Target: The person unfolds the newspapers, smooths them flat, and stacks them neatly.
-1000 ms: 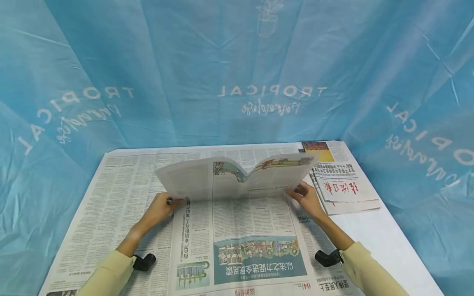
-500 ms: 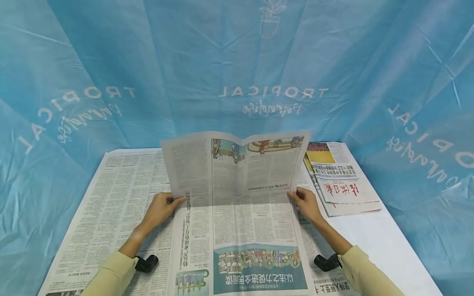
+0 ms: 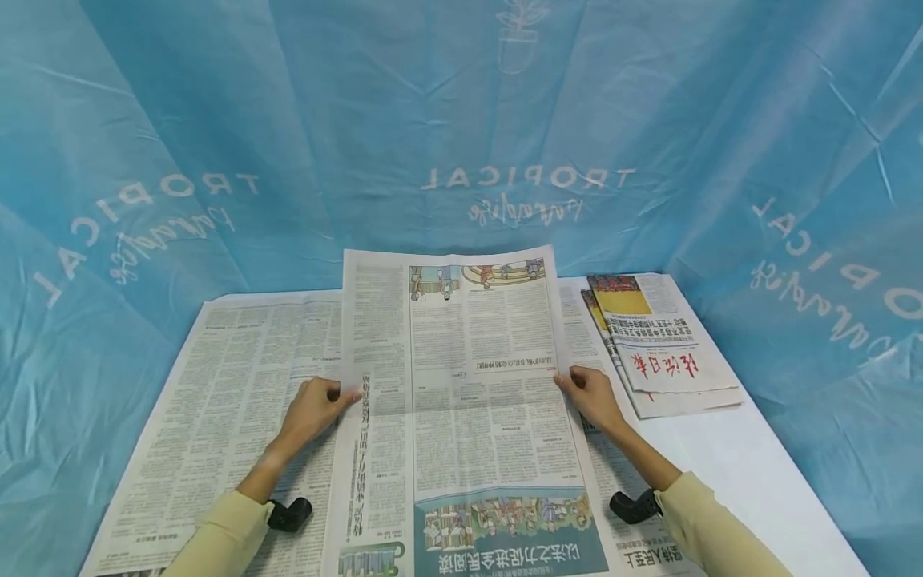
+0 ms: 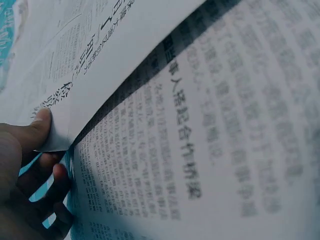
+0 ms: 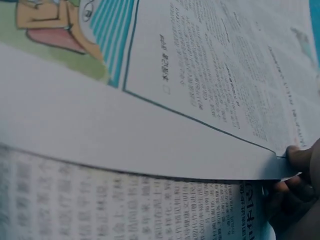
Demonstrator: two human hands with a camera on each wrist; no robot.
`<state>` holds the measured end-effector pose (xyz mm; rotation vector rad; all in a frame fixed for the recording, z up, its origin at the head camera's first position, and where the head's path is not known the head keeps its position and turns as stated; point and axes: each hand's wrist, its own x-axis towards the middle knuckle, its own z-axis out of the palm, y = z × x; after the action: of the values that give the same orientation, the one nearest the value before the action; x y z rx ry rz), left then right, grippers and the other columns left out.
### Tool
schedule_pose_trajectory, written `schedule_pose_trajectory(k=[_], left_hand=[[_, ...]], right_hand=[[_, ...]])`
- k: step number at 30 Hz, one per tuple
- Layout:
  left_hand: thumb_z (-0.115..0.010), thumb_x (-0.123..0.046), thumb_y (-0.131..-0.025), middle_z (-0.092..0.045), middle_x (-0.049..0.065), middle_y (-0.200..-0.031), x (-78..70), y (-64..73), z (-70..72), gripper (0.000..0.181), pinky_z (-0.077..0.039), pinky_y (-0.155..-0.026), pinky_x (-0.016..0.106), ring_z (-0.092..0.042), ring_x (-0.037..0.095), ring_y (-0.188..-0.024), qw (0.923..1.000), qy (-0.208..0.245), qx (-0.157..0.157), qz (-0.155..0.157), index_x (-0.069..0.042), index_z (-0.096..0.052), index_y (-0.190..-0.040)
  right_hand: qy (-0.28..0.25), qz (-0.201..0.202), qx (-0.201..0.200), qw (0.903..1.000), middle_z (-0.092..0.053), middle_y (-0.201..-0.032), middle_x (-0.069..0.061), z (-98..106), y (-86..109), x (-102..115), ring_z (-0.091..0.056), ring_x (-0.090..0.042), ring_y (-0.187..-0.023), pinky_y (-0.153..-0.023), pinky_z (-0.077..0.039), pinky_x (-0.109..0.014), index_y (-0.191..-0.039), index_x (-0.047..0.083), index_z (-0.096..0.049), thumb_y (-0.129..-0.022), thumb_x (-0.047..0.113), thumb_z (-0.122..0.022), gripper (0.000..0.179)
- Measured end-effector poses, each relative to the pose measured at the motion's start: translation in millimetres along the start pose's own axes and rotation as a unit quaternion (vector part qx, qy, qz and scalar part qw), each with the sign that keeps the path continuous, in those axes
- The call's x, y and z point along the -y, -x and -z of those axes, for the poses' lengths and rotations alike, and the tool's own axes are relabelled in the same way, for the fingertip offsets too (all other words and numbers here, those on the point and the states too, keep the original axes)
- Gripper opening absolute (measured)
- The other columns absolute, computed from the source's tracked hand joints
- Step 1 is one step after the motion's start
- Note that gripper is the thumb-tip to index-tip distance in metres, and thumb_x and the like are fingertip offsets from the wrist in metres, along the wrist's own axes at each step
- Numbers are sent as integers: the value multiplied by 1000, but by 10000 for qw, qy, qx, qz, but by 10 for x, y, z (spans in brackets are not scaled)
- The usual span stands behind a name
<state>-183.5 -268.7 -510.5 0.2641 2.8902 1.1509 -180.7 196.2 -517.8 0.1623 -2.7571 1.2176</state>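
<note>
The newspaper's (image 3: 461, 433) far half has swung up and straightened, blocking some blue curtain (image 3: 461, 104) reading "TROPICAL" backwards; left hand (image 3: 313, 409) and right hand (image 3: 594, 398) pinch its sides above spread pages (image 3: 231, 385), left of red-titled folded papers (image 3: 671, 344).

Your forearms (image 3: 645, 457) slant inward toward the newspaper (image 3: 457, 425), left hand (image 3: 313, 407) pinching its left edge, right hand (image 3: 595, 398) its right.

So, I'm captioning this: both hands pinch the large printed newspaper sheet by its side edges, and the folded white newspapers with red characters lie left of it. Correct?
Wrong side: in the head view, the folded white newspapers with red characters lie right of the large printed newspaper sheet. The rest stands.
</note>
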Motion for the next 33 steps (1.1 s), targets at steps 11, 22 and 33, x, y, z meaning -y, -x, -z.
schedule_pose_trajectory(k=[11,22,33], left_hand=[[-71,-29,-90,-36,-6,-50,-66,-24,-39,37,-27,-46,23,-32,9,-45,9990,-391,189,43,-8,-57,-63],[-74,-38,-86,-23,-8,-44,-198,-80,-17,58,-19,-42,22,-20,7,-42,9918,-979,573,590,-19,-35,-48],[-72,-41,-87,-22,-8,-44,-221,-138,101,59,-22,-43,21,-20,7,-42,9835,-1010,1039,1088,-19,-34,-48]], right_hand=[[506,88,-12,9987,-48,-54,3,23,-21,-1,-38,-7,-46,-47,-31,-23,-69,3,-60,-91,14,-69,26],[606,-725,250,9952,-36,-52,3,85,6,32,-30,-10,-46,-48,-27,-25,-77,3,-55,-90,19,-71,26],[-1196,-2055,1359,9618,-64,-65,-4,218,473,48,-54,-13,-49,-47,-45,-29,-90,-1,-62,-94,33,-64,35]])
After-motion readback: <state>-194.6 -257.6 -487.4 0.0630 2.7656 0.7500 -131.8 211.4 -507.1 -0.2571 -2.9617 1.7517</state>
